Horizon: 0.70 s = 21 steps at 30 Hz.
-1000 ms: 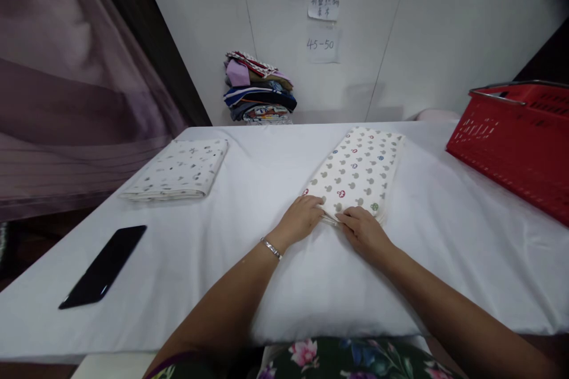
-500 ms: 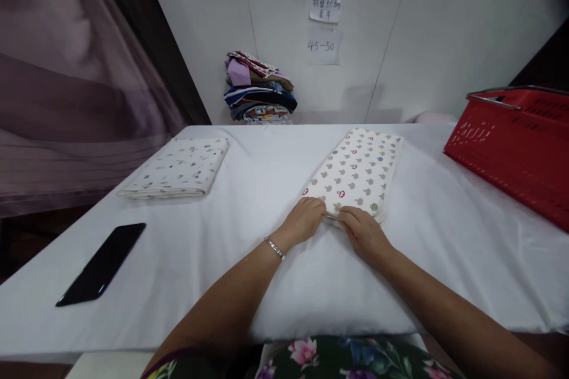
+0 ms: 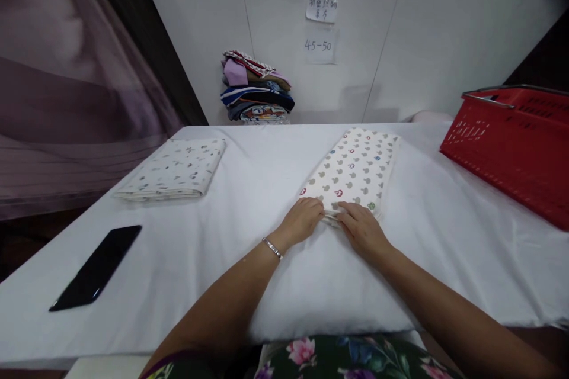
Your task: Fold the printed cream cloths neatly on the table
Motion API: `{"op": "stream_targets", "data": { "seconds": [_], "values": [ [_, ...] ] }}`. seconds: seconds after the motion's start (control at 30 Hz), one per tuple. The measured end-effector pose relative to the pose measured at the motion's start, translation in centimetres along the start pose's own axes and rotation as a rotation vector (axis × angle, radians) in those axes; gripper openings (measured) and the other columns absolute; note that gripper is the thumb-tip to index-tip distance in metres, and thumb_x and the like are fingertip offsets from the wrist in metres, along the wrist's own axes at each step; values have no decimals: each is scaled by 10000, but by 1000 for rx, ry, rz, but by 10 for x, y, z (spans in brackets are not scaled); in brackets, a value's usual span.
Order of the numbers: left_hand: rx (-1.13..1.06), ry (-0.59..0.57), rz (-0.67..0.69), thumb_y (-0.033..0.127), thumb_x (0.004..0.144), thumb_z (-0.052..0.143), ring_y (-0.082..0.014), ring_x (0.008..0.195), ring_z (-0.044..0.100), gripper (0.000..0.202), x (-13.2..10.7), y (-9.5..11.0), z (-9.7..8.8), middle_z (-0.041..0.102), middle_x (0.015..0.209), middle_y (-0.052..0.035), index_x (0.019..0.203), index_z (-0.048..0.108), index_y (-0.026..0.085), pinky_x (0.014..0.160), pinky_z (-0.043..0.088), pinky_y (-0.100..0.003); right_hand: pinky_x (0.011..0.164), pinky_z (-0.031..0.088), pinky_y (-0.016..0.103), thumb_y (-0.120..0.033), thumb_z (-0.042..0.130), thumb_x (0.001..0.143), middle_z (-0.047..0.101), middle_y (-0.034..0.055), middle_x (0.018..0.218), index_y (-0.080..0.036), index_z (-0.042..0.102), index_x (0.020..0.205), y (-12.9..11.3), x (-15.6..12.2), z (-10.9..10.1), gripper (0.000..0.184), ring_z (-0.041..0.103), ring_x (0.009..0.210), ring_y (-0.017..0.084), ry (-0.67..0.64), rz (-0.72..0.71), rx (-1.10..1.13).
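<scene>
Near edge of the mushroom-print cloth [image 3: 355, 169] pinched by both hands!
At the cloth's near edge, left of its middle, a fold is gripped by the left hand [image 3: 302, 219], its fingers curled close together, while just to the right the same edge is caught between thumb and fingers of the right hand [image 3: 364, 234], a narrow gap left between the two. Both hands are held palm-down, the wrists kept low, the forearms spread towards the cloth's near side; a bracelet [image 3: 272, 248] is worn on the left wrist. The cloth is laid folded on a white table covering [image 3: 262, 172]. Well left of it, a grey-patterned cloth [image 3: 175, 169] is set down; to its right, a red basket [image 3: 511, 154] is seen.
</scene>
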State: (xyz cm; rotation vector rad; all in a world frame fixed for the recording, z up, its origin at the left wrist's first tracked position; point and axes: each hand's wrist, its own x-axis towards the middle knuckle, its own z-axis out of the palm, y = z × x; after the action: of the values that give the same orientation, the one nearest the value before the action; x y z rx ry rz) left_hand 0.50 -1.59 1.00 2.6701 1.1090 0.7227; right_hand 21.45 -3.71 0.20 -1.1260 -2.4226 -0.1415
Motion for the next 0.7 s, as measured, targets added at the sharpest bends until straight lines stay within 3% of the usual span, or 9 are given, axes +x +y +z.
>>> {"op": "stream_targets", "data": {
  "seconds": [0.17, 0.3, 0.4, 0.7],
  "values": [
    [31, -15, 17, 146, 897, 411, -157, 925, 527, 144, 0, 1, -1, 590, 949, -31, 869, 546, 188, 847, 408, -321, 893, 410, 393, -110, 400, 895, 531, 99, 1249, -183, 619, 888, -2, -3, -2, 231, 461, 1137, 234, 29, -49, 32],
    [77, -42, 37, 129, 892, 418, -157, 945, 527, 145, 1, 0, 0, 600, 956, -25, 869, 550, 185, 853, 399, -321, 782, 435, 358, -128, 415, 895, 619, 96, 1024, -180, 645, 856, -5, -4, -4, 239, 532, 934, 220, -13, -21, 19],
    [98, -61, 35, 125, 888, 423, -156, 935, 531, 137, 1, 1, 0, 605, 948, -23, 861, 545, 181, 844, 399, -318, 723, 437, 339, -140, 406, 899, 636, 93, 945, -190, 657, 909, -5, -4, -4, 256, 545, 845, 208, -54, -8, 6],
    [56, -52, 41, 150, 877, 459, -160, 971, 532, 101, -1, 1, -4, 609, 982, -16, 903, 549, 188, 871, 393, -328, 718, 442, 314, -133, 397, 904, 649, 82, 915, -173, 599, 1007, -3, -4, -4, 230, 559, 840, 200, -52, 30, 53]
  ]
}}
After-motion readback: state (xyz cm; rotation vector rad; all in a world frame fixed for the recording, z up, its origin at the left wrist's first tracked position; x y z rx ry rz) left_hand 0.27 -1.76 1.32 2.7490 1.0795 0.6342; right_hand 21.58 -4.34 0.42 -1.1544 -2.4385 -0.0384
